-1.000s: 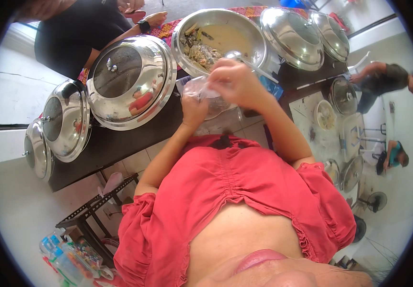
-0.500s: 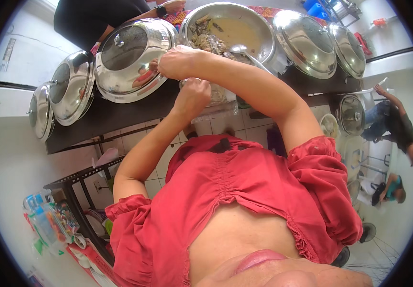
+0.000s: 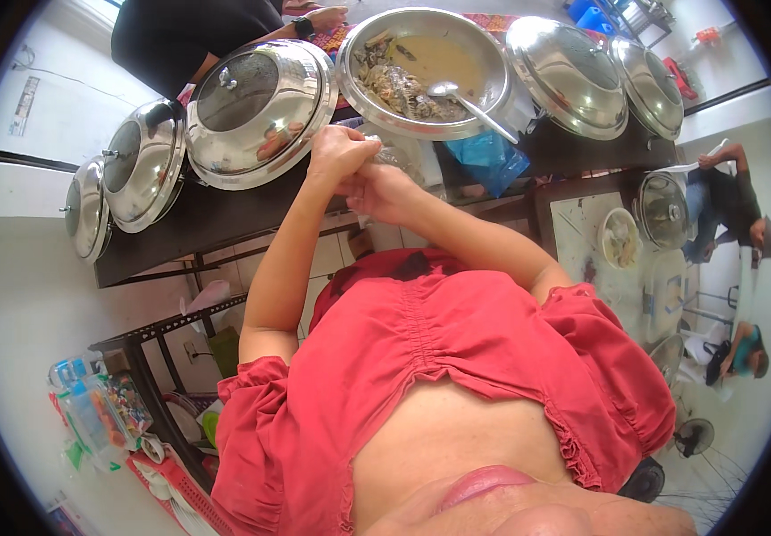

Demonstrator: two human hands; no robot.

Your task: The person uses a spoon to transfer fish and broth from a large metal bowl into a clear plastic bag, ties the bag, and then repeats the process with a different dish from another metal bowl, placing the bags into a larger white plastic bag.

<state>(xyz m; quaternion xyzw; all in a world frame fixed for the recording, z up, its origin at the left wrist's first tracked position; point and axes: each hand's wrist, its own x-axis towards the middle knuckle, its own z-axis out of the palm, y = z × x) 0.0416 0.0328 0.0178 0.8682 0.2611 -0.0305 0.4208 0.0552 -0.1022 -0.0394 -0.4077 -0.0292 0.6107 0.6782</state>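
Note:
My left hand is closed around the gathered top of a clear plastic bag beside the black table's near edge. My right hand is just below it, fingers curled against the bag's neck, partly hidden by the left. The bag's lower part holds food that I cannot make out clearly. Just beyond is a wide steel pan of pale sauce and fish-like pieces, a ladle lying in it. A blue plastic bag lies right of the clear one.
Lidded steel pans line the table on both sides. A person in black stands beyond at upper left. At right are a second table and two other people. A metal rack stands at lower left.
My right hand swung up and left over the left hand, then came down below it. My left hand moved slightly up and left. The blue bag shows more now.

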